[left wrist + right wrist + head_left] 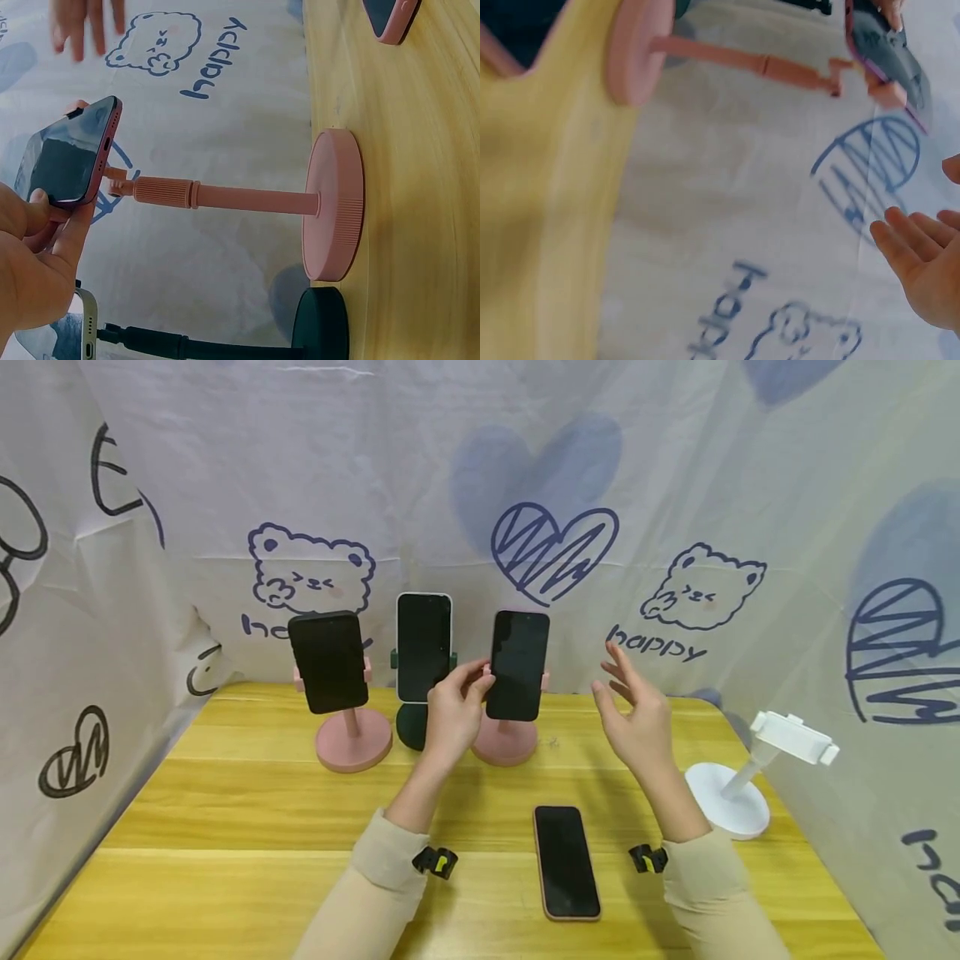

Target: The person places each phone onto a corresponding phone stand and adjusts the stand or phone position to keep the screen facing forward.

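Note:
My left hand (455, 706) pinches the left edge of a black-screened smartphone (519, 664) beside the pink clamp. In the left wrist view the thumb lies over the front edge of the phone (69, 154). That phone stands upright in the holder of a pink phone stand (505, 743), whose round base (330, 206) rests on the table. To the right of it, my right hand (637, 718) hovers in the air with fingers extended, touching nothing. The right wrist view shows this hand (930, 262) apart from the phone (889, 45).
A second pink stand (354, 742) holds a black phone (328, 662) at left. Beside it, a dark green stand (411, 727) holds a white-framed phone (424, 643). Another phone (567, 862) lies flat on the wooden table (247, 827). A white stand (727, 800) without a phone is at right.

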The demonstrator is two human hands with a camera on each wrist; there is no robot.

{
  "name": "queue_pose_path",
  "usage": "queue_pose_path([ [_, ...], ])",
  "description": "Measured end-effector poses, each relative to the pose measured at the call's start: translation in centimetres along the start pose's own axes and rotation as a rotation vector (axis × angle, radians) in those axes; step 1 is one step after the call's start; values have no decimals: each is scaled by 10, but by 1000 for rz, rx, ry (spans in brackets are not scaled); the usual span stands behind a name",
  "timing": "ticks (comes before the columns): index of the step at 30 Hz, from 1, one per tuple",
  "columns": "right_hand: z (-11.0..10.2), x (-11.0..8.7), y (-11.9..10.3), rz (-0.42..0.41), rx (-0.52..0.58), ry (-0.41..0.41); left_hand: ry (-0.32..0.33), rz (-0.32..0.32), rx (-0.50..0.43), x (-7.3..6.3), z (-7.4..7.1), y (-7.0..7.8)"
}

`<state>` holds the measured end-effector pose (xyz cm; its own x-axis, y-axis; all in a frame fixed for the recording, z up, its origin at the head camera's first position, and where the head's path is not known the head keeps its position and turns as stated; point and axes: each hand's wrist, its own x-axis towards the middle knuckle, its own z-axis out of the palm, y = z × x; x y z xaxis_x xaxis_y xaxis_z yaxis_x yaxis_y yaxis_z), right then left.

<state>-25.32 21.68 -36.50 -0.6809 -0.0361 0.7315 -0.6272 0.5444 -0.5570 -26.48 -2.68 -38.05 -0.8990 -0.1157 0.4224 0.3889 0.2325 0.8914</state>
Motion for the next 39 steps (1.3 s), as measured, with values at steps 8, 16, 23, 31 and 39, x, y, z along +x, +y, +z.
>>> queue_pose_path([
  [8,-38,-45,40,308,-36,-104,12,8,22,2,-1,-1],
  [16,-83,-80,80,490,-210,17,0,-5,-1,2,-1,1],
  [23,-113,-87,95,668,-280,223,-3,-7,0,1,-2,0],
  [31,-126,-90,105,797,-279,399,-16,12,12,1,-1,-2],
  [39,-133,-82,112,809,-196,369,-18,4,16,1,-1,-2],
])
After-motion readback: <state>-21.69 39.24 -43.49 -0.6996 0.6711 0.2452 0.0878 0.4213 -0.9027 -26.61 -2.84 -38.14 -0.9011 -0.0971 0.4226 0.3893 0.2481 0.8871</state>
